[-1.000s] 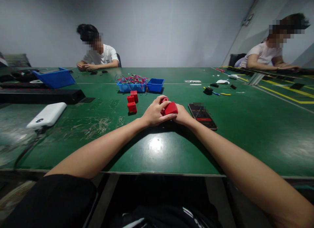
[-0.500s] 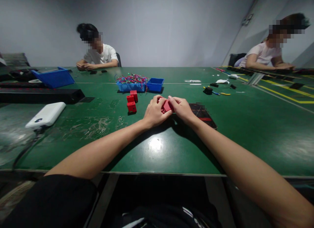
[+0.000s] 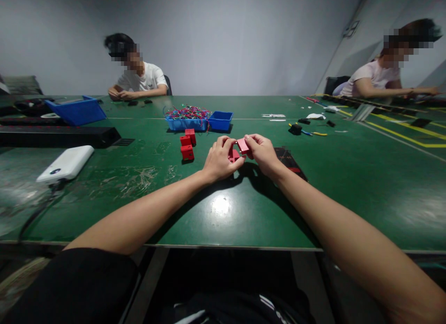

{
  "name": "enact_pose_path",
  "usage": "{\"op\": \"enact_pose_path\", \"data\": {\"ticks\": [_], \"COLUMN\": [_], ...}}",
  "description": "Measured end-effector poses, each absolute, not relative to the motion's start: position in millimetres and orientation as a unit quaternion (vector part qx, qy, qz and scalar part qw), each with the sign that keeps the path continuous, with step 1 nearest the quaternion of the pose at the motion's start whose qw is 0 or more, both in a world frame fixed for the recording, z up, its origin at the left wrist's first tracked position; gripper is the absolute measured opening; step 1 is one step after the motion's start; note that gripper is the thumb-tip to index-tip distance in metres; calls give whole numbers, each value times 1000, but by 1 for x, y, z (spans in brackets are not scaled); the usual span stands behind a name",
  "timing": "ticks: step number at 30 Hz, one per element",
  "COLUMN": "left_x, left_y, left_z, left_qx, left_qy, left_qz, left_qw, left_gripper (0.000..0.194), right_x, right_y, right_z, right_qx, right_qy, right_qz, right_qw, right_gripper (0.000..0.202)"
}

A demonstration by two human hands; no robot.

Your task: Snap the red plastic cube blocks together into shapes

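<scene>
Beyond the near edge of the green worktop (image 3: 223, 222), your left hand (image 3: 218, 160) curls around a red part (image 3: 234, 156) while your right hand (image 3: 264, 156) pinches a flat red piece (image 3: 243, 146); the two look unjoined. The phone (image 3: 296, 168) lies beside your right wrist, partly covered. Farther toward the far edge, to the left, three red blocks (image 3: 187, 152) stand grouped; whether they are finished cannot be told. Behind them sits a blue bin (image 3: 187, 125) of tangled wires (image 3: 188, 113). Your fingers hide the held part's underside and inner detail.
</scene>
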State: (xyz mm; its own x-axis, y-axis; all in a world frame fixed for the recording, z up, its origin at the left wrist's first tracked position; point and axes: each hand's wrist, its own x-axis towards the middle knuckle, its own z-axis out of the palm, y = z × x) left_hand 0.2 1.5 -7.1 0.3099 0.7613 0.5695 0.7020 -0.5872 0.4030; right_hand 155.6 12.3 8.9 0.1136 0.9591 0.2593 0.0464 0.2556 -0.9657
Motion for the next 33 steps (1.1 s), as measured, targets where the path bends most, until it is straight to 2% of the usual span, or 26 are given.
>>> {"op": "enact_pose_path", "data": {"ticks": [8, 14, 21, 23, 28, 33], "left_x": [-1, -8, -18, -17, -6, -2], "left_y": [-1, 6, 21, 20, 13, 10], "left_z": [-3, 4, 7, 6, -4, -9], "left_qx": [816, 855, 893, 885, 822, 787], "left_qy": [454, 416, 309, 317, 396, 428], "left_qz": [356, 298, 294, 311, 393, 426], "left_qw": [44, 85, 141, 137, 112, 131], "left_gripper": [54, 66, 76, 74, 55, 60], "right_x": [152, 152, 154, 155, 154, 153], "right_y": [4, 0, 0, 1, 4, 5], "right_z": [22, 21, 22, 20, 15, 11], "right_qx": [-473, -468, -460, -462, -470, -472], "right_qy": [-460, -474, -490, -495, -513, -523], "right_qz": [448, 449, 456, 449, 429, 410], "right_qw": [604, 596, 584, 584, 575, 579], "right_gripper": [22, 35, 47, 46, 38, 33]}}
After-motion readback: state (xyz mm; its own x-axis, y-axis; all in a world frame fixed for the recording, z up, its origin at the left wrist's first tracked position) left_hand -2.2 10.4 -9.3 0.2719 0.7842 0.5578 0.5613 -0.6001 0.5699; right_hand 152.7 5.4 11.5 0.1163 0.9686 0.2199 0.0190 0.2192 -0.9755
